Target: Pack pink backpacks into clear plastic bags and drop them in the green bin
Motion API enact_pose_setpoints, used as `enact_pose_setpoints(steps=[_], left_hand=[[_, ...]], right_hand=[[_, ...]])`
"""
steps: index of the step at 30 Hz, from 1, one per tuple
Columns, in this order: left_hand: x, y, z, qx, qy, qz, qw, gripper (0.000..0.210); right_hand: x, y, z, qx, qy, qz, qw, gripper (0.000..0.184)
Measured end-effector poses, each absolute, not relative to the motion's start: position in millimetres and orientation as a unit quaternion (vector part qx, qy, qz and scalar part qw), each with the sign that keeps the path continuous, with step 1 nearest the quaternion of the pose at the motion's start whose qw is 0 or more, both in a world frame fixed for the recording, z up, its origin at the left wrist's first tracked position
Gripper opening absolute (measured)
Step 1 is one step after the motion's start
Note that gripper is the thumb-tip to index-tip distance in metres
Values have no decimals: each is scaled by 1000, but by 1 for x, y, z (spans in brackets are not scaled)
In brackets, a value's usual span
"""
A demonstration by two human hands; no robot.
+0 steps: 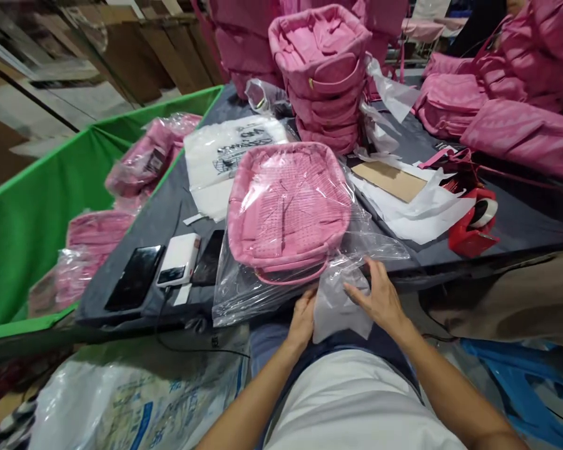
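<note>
Pink bag [291, 200] — just beyond the fingers [375, 270] — left hand's [303, 319] grip unclear, right hand [385, 301] spread on sheet [338, 312].

On the bench [164, 219], we are seeing a phone [135, 278] lying left of a power bank [182, 249]; farther right, we are noticing a red tape dispenser [464, 232] sitting near some cardboard [389, 180].

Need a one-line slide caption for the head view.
Left hand and right hand at a translucent white sheet, beside a pink bag in clear plastic.
</note>
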State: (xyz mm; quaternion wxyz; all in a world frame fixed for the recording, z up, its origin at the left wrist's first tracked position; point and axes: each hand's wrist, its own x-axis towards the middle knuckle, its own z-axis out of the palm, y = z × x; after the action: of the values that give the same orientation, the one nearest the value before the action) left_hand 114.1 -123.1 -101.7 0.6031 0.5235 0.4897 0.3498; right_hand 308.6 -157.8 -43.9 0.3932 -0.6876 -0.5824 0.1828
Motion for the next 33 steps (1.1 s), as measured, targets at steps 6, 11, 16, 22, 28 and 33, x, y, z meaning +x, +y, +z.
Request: enact_pose_setpoints(steps=[6, 11, 16, 22, 28, 33], left_hand=[[143, -123, -108, 589, 416, 374, 584, 52], [161, -120, -105, 616, 422, 360, 559, 29], [165, -132, -88, 556, 433, 369, 606, 26], [167, -145, -72, 456, 411, 385, 689, 32], [171, -142, -61, 578, 394, 350, 623, 30], [167, -119, -57, 742, 251, 299, 546, 35]], right_hand=[[350, -137, -69, -613, -383, 529, 444, 62], [388, -140, -56, -610, -330, 598, 402, 55], [387, -148, -67, -648, -448, 507, 350, 48], [356, -178, -58, -681, -622, 120, 367, 26], [328, -208, -48, -595, -695, 191, 355, 72], [354, -202, -58, -659, -602, 285, 350, 64]])
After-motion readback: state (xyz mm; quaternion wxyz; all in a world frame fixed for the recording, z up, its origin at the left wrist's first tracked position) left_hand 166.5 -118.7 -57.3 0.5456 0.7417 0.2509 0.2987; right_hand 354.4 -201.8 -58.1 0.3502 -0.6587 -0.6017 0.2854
